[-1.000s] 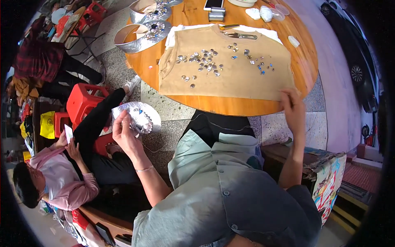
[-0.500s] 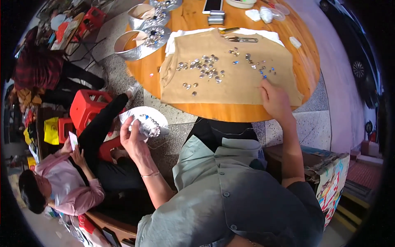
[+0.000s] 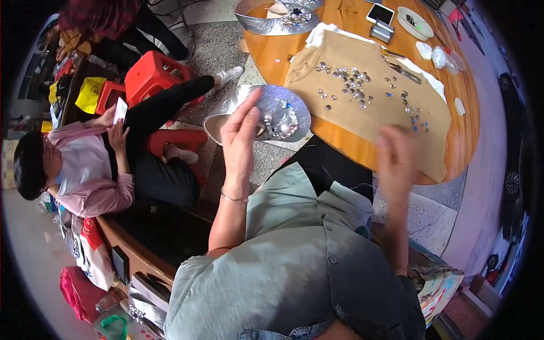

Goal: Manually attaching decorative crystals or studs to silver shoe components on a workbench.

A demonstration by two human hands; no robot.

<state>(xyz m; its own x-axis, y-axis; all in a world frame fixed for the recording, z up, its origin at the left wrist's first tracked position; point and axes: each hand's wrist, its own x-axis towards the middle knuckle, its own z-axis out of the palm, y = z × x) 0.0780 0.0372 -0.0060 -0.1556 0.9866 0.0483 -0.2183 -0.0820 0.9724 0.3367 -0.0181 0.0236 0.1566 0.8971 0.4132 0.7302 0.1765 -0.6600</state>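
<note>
My left hand (image 3: 239, 139) is closed on a shiny silver band (image 3: 299, 105) with a wide rounded front, held up just left of the table. Clear and blue rhinestones and pearl-like beads are set on that front. My right hand (image 3: 396, 156), smeared by motion, hovers over the near edge of a tan cloth (image 3: 334, 51); whether it holds a small stone I cannot make out. Loose rhinestones (image 3: 354, 82) lie scattered on the cloth, with smaller blue ones toward its right side. Tweezers (image 3: 403, 72) rest at the cloth's far edge.
The round wooden table (image 3: 340, 14) also bears another silver jewelled band (image 3: 272, 24), a phone (image 3: 380, 14), a metal cylinder (image 3: 381, 32) and a white dish (image 3: 415, 24). To the left sits a person (image 3: 90, 164) holding a phone, near red stools (image 3: 153, 76). A box (image 3: 439, 289) stands at my right.
My left hand has brought the silver band up and toward the table. The right hand has drawn back from the blue stones toward me. My view has turned left.
</note>
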